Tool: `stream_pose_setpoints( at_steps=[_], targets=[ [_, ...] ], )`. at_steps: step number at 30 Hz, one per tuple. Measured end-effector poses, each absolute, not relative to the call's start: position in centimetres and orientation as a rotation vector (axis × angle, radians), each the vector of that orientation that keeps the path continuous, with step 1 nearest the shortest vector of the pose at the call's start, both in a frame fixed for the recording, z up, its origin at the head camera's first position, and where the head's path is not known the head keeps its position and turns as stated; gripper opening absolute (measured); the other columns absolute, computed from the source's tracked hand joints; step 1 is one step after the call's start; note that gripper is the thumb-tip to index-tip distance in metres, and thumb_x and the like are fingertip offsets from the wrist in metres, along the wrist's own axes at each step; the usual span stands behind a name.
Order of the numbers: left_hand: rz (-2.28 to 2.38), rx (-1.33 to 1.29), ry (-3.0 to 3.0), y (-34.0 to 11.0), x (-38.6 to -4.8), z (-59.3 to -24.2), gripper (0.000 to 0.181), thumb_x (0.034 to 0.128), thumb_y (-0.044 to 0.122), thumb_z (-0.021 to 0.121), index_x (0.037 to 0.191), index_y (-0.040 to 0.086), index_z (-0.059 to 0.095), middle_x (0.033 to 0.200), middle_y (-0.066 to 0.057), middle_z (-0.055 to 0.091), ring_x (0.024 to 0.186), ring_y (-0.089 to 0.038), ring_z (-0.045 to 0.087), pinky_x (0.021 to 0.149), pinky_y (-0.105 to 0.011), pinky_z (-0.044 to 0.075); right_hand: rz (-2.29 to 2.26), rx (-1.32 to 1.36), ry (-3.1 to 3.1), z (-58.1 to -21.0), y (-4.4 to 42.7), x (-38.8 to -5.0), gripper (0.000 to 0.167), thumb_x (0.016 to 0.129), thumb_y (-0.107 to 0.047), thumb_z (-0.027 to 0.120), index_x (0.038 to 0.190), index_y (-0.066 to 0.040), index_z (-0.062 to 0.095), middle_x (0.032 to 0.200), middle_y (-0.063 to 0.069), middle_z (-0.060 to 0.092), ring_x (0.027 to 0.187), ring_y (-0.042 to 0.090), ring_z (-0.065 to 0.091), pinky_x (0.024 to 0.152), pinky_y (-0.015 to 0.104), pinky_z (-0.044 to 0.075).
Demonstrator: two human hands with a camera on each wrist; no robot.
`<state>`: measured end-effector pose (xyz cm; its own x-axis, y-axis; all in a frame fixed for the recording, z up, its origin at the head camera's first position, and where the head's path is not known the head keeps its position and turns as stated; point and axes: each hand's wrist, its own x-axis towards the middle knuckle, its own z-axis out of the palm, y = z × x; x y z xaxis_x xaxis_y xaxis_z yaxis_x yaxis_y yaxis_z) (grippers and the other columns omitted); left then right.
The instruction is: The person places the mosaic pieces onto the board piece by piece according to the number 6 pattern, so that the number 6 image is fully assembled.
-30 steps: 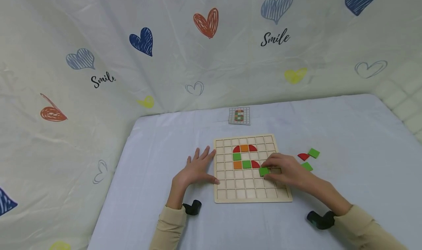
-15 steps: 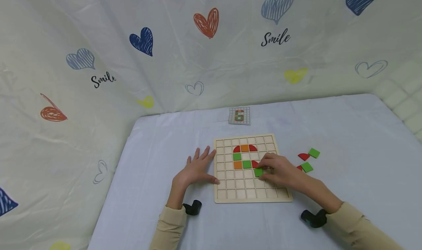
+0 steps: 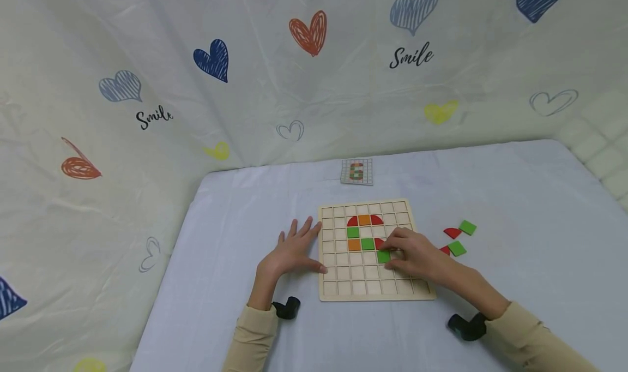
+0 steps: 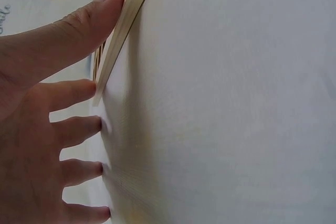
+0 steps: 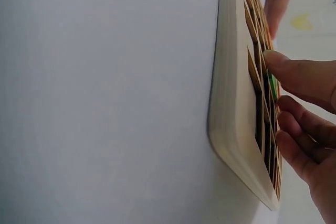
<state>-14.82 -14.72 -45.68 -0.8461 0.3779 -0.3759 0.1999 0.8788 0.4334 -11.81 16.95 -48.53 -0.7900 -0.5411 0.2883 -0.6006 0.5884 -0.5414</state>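
The right hand (image 3: 417,252) pinches a flat green square tile (image 3: 384,257) at a gridded pale wooden board (image 3: 376,298). The left hand (image 3: 291,255), fingers spread wide, touches the board's left edge. Pressed askew, the tile might catch on a grid ridge; straying right fingertips could nudge the red quarter-round tile (image 3: 378,242) beside them. Beyond both hands, cursive "Smile" (image 3: 411,55) appears twice on pale cloth (image 3: 343,88); no brand is legible.

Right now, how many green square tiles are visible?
5. On the board: upper-left tile, middle tile, and lower tile at the right hand. On the table, right of the board: far tile and near tile. The hand may hide others.
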Motion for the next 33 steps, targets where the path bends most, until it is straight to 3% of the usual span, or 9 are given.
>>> stream_pose_setpoints(
  at_steps=[13, 23, 28, 33],
  targets=[
    [0.536, 0.413, 2.586, -14.6, -14.7, -45.5, 0.11, 0.0793, 0.045, 0.088, 0.166, 0.022, 0.024, 0.174, -0.004, 0.009, 0.16, -0.041, -0.004, 0.123, -0.069, 0.004, 0.895, 0.906, -2.663, -48.4, 19.4, -11.0, 0.033, 0.07, -0.004, 0.093, 0.1, -0.008, 0.078, 0.097, 0.0, 0.07, 0.086, 0.017, 0.065, 0.073, 0.029, 0.059],
    [0.529, 0.406, 2.59, -14.6, -14.7, -45.6, 0.11, 0.0787, 0.045, 0.089, 0.165, 0.021, 0.025, 0.174, -0.005, 0.009, 0.159, -0.042, -0.003, 0.123, -0.07, 0.005, 0.897, 0.878, -2.573, -48.7, 21.7, -10.5, 0.036, 0.068, 0.004, 0.091, 0.099, -0.009, 0.078, 0.1, -0.002, 0.07, 0.085, 0.014, 0.061, 0.072, 0.011, 0.05],
    [0.528, 0.411, 2.591, -14.6, -14.7, -45.6, 0.11, 0.0787, 0.045, 0.088, 0.165, 0.021, 0.025, 0.174, -0.004, 0.009, 0.159, -0.042, -0.003, 0.123, -0.07, 0.005, 0.852, 0.823, -2.578, -48.8, 22.6, -10.5, 0.035, 0.067, 0.005, 0.09, 0.097, -0.009, 0.078, 0.097, 0.0, 0.07, 0.081, 0.015, 0.061, 0.065, 0.019, 0.052],
    [0.521, 0.413, 2.591, -14.7, -14.8, -45.7, 0.111, 0.0787, 0.045, 0.088, 0.165, 0.02, 0.024, 0.174, -0.005, 0.01, 0.159, -0.043, -0.002, 0.123, -0.071, 0.006, 0.804, 0.795, -2.587, -48.8, 23.4, -10.6, 0.036, 0.066, 0.009, 0.09, 0.096, -0.006, 0.078, 0.096, 0.002, 0.071, 0.079, 0.016, 0.064, 0.065, 0.027, 0.058]
  ],
)
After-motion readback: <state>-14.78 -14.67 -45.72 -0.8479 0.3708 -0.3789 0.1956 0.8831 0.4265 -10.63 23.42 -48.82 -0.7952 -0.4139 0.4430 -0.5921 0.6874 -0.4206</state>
